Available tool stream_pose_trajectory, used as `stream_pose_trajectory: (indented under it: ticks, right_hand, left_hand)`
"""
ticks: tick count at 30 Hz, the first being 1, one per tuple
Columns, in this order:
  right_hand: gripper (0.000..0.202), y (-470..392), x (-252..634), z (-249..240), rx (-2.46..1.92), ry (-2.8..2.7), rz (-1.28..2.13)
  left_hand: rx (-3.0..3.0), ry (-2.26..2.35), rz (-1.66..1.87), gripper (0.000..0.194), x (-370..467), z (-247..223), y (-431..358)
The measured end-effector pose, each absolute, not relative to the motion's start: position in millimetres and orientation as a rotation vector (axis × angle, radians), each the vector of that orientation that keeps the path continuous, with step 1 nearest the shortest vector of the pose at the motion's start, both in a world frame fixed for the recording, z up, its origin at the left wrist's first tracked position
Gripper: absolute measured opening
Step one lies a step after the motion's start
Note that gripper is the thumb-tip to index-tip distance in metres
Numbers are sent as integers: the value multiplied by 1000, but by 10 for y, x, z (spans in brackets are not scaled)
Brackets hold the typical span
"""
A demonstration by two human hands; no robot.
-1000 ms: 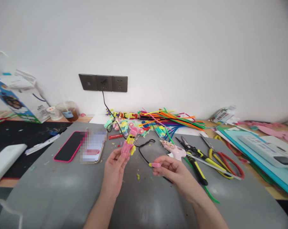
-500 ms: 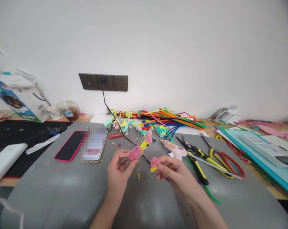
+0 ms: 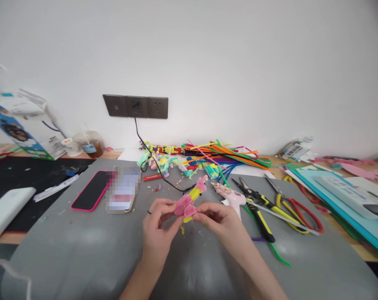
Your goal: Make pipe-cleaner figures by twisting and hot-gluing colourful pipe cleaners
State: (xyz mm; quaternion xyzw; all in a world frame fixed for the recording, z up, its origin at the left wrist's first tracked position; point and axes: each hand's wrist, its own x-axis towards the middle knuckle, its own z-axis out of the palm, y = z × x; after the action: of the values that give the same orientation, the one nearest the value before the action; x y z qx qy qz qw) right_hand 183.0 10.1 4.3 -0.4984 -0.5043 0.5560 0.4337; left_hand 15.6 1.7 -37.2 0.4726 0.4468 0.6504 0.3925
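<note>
Though the box (image 3: 26, 129), cut off at far left, bears print, it is too blurred to read. One phone (image 3: 121, 193) has a pixelated screen; the red strip's (image 3: 152, 177) lettering is illegible. Above the gray mat (image 3: 82, 254), the left hand (image 3: 158, 221) clamps its fingers on a pink-and-yellow figure (image 3: 194, 194); the right hand's (image 3: 221, 218) fingertips pinch a small piece (image 3: 190, 212), partly hidden, at its lower end, contact unclear.

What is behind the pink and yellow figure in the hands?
Behind the figure, a black cable and the grey mat are visible. Where the cable continues is covered, so it cannot be seen.
</note>
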Motion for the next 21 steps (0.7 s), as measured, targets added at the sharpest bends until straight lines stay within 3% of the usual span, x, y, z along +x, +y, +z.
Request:
stream_pose_trajectory:
  ticks: [21]
  right_hand:
    - [23, 77, 1887, 258, -1325, -1474, 1312]
  left_hand:
    - [1930, 1167, 1807, 18, 100, -451, -30]
